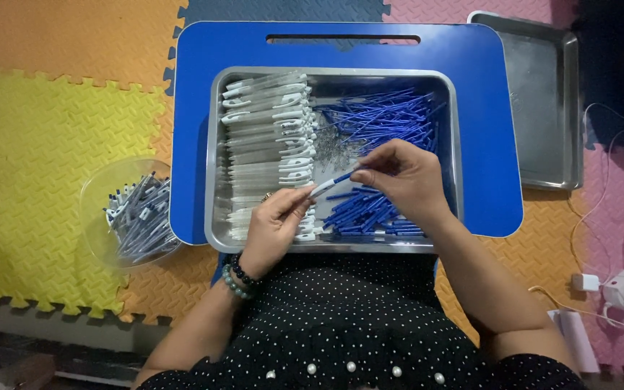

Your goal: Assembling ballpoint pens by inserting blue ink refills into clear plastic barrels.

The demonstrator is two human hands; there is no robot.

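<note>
Black dotted blouse (355, 339) fills the bottom edge, nearest the lens; a beaded bracelet (238, 278) sits on the left wrist.

Left hand (274, 224) pinches a clear pen barrel (310, 192) at its end. Right hand (407, 177) grips a blue refill (344, 175) between thumb and fingers, its tip meeting the barrel mouth. Both hands are closed on their parts, over the middle of the steel tray (214, 155).

Tray contents: rows of clear barrels with white clips (265, 137) stacked along the left side; loose blue refills (384, 119) heaped upper right, and more of them (362, 213) lower right; what looks like a small cluster of metal springs (332, 144) between, too fine to be sure. Tray rests on a blue lap table (485, 94).

Off to the left, on the foam mat floor (45, 159), a clear bowl (95, 191) holds assembled pens (139, 217), a modest pile.

Judgement: early to middle stage. The bowl's count looks small against the barrels and refills remaining in the tray.

Second steel tray (543, 101) lies upper right; white cables (615, 144) at the right edge.
</note>
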